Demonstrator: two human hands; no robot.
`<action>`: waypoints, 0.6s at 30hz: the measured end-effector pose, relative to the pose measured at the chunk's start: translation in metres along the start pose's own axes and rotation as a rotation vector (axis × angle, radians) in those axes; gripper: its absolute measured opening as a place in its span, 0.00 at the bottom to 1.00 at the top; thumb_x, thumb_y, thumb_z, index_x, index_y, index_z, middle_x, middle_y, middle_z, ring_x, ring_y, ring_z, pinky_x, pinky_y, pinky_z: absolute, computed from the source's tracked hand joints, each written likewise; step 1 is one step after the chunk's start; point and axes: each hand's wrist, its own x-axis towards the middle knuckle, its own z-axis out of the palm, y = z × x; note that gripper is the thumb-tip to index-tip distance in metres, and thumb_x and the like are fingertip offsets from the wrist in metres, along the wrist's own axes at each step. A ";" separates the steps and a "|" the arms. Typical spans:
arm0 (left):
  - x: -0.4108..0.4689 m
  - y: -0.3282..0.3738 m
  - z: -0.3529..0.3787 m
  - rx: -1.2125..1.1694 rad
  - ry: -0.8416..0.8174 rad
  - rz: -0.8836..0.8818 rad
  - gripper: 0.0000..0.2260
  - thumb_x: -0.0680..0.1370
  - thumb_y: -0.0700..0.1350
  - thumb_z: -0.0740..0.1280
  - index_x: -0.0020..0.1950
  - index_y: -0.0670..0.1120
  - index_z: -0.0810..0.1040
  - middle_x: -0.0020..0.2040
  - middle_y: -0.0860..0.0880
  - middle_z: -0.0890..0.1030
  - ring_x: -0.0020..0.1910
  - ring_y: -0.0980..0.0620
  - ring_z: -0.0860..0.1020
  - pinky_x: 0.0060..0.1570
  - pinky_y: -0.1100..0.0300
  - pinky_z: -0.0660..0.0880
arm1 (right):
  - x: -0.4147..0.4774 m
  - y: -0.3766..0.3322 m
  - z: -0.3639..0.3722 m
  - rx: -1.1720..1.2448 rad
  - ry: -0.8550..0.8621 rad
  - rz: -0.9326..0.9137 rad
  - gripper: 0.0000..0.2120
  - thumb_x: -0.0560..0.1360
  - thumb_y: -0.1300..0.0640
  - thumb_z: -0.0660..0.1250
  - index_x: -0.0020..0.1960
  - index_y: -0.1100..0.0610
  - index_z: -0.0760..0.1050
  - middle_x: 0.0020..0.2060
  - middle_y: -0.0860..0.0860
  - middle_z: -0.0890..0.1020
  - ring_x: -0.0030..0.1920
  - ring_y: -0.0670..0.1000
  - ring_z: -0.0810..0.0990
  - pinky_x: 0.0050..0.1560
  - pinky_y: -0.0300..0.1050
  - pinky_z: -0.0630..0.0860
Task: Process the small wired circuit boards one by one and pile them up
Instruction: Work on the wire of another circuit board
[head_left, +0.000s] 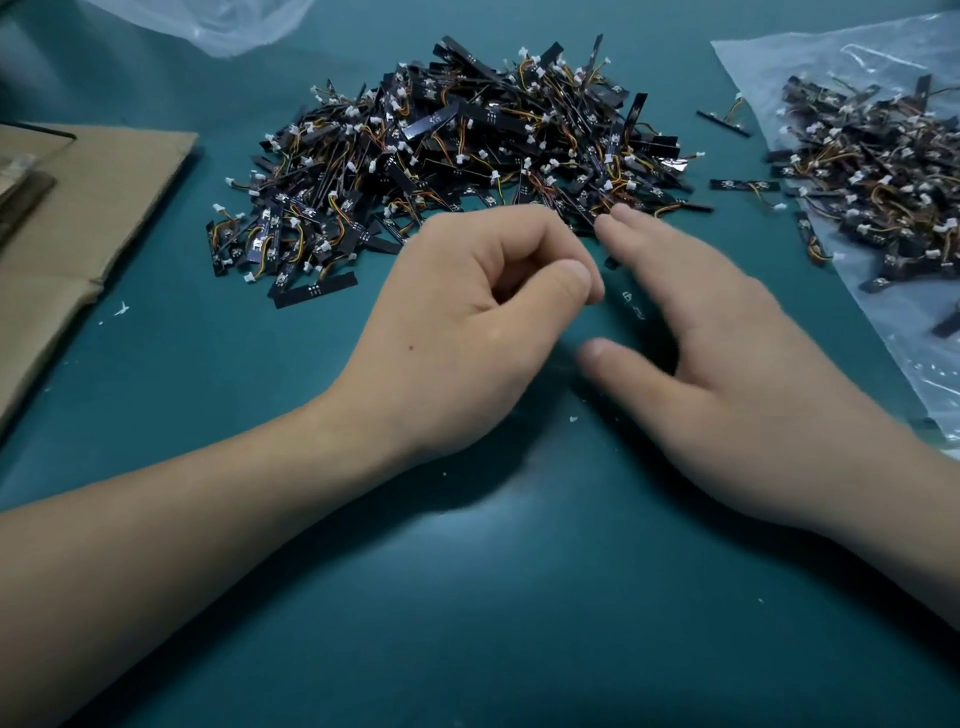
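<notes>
Nearest is the dark green counter (493, 649), and beyond it the two hands side by side. The left hand (478, 322) is curled, thumb tip pressed against the bent forefinger as if pinching. Nothing shows in that pinch, so I cannot tell whether it holds a board. The right hand (727, 358) is spread flat with straight fingers, holding nothing, its fingertips (621, 214) at the near edge of the big heap of boards (457, 150) in the middle of the counter. A second lot of boards (878, 171) lies on a plastic sheet (909, 332) to the right, with a couple of loose boards (744, 185) between the two. Cardboard (88, 208) sits at the left.

The likely trouble is tangling. The thin wires and white plugs are knotted together, so lifting one board could drag its neighbours along, scatter the heap, or strain a solder joint. Finished and unfinished boards could also get mixed, since they lie close together.

The right hand is blurred, a small dark piece under its fingers is unclear, and the sheet is cut off at the frame edge.
</notes>
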 end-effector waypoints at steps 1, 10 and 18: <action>0.000 0.000 0.000 -0.008 -0.002 -0.002 0.08 0.78 0.40 0.65 0.41 0.43 0.81 0.25 0.57 0.70 0.26 0.58 0.65 0.29 0.64 0.62 | 0.000 -0.003 0.000 -0.075 -0.051 -0.003 0.40 0.75 0.35 0.56 0.84 0.47 0.54 0.83 0.43 0.56 0.83 0.44 0.51 0.83 0.50 0.50; 0.002 0.001 -0.001 -0.029 0.075 0.003 0.08 0.77 0.40 0.64 0.41 0.45 0.81 0.25 0.56 0.71 0.27 0.49 0.67 0.28 0.57 0.63 | -0.004 0.001 0.000 0.043 0.157 -0.103 0.12 0.76 0.52 0.68 0.59 0.50 0.80 0.54 0.46 0.80 0.57 0.50 0.77 0.61 0.46 0.71; 0.003 -0.002 -0.002 -0.050 0.086 0.007 0.09 0.78 0.38 0.63 0.42 0.43 0.82 0.30 0.37 0.74 0.30 0.38 0.69 0.27 0.50 0.65 | -0.010 -0.002 0.000 -0.344 0.152 -0.015 0.23 0.77 0.43 0.61 0.67 0.54 0.76 0.60 0.53 0.76 0.59 0.61 0.73 0.58 0.56 0.67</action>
